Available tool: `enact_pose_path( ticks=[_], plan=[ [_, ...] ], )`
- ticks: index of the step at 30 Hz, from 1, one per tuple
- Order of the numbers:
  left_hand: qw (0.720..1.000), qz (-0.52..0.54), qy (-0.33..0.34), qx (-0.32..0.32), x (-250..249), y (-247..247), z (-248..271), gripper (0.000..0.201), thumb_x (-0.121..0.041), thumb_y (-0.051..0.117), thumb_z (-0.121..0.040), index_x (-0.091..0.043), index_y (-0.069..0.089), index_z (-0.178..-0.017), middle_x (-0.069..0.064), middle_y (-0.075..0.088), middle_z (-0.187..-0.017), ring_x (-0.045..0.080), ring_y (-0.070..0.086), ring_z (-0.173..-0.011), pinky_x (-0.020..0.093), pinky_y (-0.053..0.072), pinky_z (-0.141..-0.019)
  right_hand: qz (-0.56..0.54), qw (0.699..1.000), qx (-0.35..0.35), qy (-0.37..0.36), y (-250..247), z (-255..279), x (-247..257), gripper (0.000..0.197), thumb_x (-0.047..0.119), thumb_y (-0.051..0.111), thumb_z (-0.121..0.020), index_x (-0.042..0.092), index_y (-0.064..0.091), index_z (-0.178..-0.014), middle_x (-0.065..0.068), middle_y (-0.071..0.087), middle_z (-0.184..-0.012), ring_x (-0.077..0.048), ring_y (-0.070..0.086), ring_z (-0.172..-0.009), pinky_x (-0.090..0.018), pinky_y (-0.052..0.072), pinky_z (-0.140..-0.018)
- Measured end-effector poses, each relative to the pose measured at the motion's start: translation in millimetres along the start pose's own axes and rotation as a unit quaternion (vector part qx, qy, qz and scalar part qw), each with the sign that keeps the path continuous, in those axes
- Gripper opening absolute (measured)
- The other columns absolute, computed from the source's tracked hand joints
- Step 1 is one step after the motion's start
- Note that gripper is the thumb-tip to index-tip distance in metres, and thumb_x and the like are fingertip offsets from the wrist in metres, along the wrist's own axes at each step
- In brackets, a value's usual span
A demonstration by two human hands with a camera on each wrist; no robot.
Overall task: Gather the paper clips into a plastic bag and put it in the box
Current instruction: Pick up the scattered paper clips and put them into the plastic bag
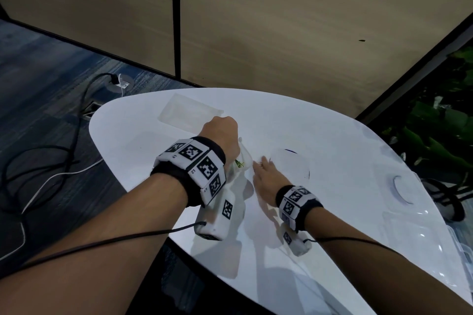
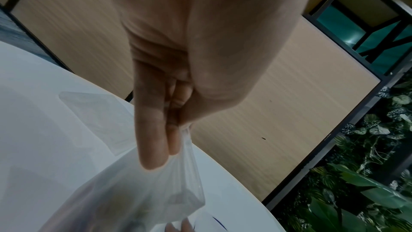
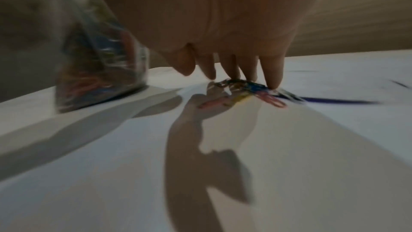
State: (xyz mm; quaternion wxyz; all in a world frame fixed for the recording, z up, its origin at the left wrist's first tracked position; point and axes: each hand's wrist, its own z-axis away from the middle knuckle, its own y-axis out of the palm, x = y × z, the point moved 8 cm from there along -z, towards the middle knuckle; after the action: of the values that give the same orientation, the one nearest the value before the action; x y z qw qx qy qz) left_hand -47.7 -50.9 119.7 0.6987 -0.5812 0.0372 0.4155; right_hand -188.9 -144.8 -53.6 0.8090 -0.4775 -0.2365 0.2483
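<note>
My left hand (image 1: 220, 130) is raised over the white table (image 1: 332, 135) and pinches the top edge of a clear plastic bag (image 1: 242, 158). In the left wrist view the bag (image 2: 156, 191) hangs below the pinching left hand (image 2: 176, 138). Its bottom rests on the table, full of coloured paper clips (image 3: 98, 70). Just right of the bag, my right hand (image 1: 263, 169) lies low with straight fingers (image 3: 273, 73). Their tips press on a small heap of loose paper clips (image 3: 256, 91). A clear plastic box (image 1: 422, 225) sits at the table's right front.
A flat clear plastic piece (image 1: 189, 112) lies at the far side of the table behind my left hand. A dark pen circle (image 1: 308, 171) is drawn on the table by my right hand. Cables (image 1: 51, 161) trail on the floor at left; plants (image 1: 440, 130) stand right.
</note>
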Motion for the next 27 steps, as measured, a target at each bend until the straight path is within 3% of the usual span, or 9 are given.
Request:
enact_pose_path(
  ticks=[4, 6, 9, 12, 17, 20, 22, 24, 27],
  plan=[
    [1.000, -0.025, 0.006, 0.001, -2, 3, -2, 0.034, -0.003, 0.066, -0.091, -0.001, 0.065, -0.125, 0.017, 0.068, -0.122, 0.032, 0.066, -0.112, 0.038, 0.058, -0.095, 0.141, 0.989, 0.014, -0.046, 26, 1, 0, 0.075, 0.010, 0.044, -0.092, 0.006, 0.000, -0.153, -0.017, -0.003, -0.161, -0.038, 0.004, -0.148, -0.049, 0.027, -0.117],
    [0.999, -0.032, 0.003, 0.000, 0, 3, -4, 0.035, -0.004, 0.067, -0.089, -0.002, 0.066, -0.124, 0.016, 0.068, -0.121, 0.031, 0.066, -0.112, 0.037, 0.058, -0.094, 0.161, 0.985, 0.001, -0.060, 26, 10, -5, 0.083, 0.001, 0.056, -0.085, 0.002, 0.006, -0.152, -0.020, 0.004, -0.160, -0.038, 0.014, -0.146, -0.045, 0.034, -0.113],
    [1.000, -0.028, -0.004, 0.000, 2, 2, -5, 0.036, -0.004, 0.066, -0.089, -0.002, 0.066, -0.125, 0.016, 0.068, -0.123, 0.032, 0.065, -0.114, 0.038, 0.058, -0.096, 0.156, 0.981, -0.061, -0.098, 12, 23, -1, 0.050, -0.005, 0.051, -0.084, -0.003, 0.042, -0.133, -0.023, 0.044, -0.134, -0.037, 0.050, -0.118, -0.039, 0.048, -0.085],
    [1.000, -0.025, -0.007, 0.002, 2, 3, -5, 0.035, -0.002, 0.065, -0.089, -0.002, 0.066, -0.124, 0.016, 0.068, -0.122, 0.032, 0.066, -0.113, 0.039, 0.058, -0.096, 0.146, 0.978, -0.085, -0.119, 6, 24, -1, 0.019, -0.004, 0.054, -0.081, 0.000, 0.060, -0.099, -0.017, 0.059, -0.097, -0.034, 0.060, -0.088, -0.035, 0.038, -0.062],
    [1.000, -0.016, -0.013, 0.008, 4, 4, -4, 0.036, 0.001, 0.063, -0.088, -0.002, 0.066, -0.124, 0.017, 0.070, -0.118, 0.033, 0.069, -0.108, 0.041, 0.060, -0.095, 0.060, 0.994, -0.089, -0.038, -24, 13, -16, 0.023, 0.004, 0.057, -0.084, 0.012, 0.073, -0.098, -0.008, 0.067, -0.102, -0.028, 0.064, -0.093, -0.031, 0.052, -0.081],
    [1.000, -0.014, -0.014, 0.008, 4, 2, -3, 0.035, 0.002, 0.062, -0.088, -0.002, 0.067, -0.123, 0.017, 0.070, -0.117, 0.032, 0.070, -0.106, 0.041, 0.060, -0.093, -0.089, 0.987, -0.123, 0.055, -43, 9, -40, 0.023, 0.008, 0.060, -0.079, 0.021, 0.077, -0.071, 0.005, 0.072, -0.074, -0.012, 0.065, -0.075, -0.020, 0.051, -0.079],
    [1.000, -0.017, -0.012, 0.009, 3, 3, -3, 0.035, 0.001, 0.063, -0.088, -0.002, 0.067, -0.123, 0.017, 0.070, -0.117, 0.032, 0.069, -0.108, 0.039, 0.060, -0.093, -0.190, 0.967, -0.129, 0.115, -52, 9, -59, 0.022, 0.011, 0.069, -0.074, 0.025, 0.073, -0.058, 0.013, 0.064, -0.054, -0.006, 0.062, -0.063, -0.019, 0.053, -0.074],
    [1.000, -0.022, -0.008, 0.004, 2, 2, -3, 0.036, 0.000, 0.065, -0.088, -0.003, 0.067, -0.124, 0.016, 0.068, -0.121, 0.031, 0.067, -0.112, 0.036, 0.058, -0.093, -0.320, 0.924, -0.138, 0.157, -62, 12, -72, 0.014, 0.007, 0.079, -0.071, 0.021, 0.078, -0.068, 0.007, 0.070, -0.062, -0.010, 0.068, -0.069, -0.022, 0.056, -0.078],
    [1.000, -0.018, -0.006, 0.000, 0, 2, -4, 0.034, -0.002, 0.065, -0.090, -0.002, 0.066, -0.124, 0.017, 0.068, -0.122, 0.032, 0.066, -0.113, 0.037, 0.058, -0.094, -0.567, 0.802, -0.132, 0.131, -82, 18, -60, 0.014, -0.006, 0.079, -0.072, 0.007, 0.076, -0.076, -0.014, 0.074, -0.077, -0.027, 0.071, -0.075, -0.028, 0.060, -0.076]
  ],
)
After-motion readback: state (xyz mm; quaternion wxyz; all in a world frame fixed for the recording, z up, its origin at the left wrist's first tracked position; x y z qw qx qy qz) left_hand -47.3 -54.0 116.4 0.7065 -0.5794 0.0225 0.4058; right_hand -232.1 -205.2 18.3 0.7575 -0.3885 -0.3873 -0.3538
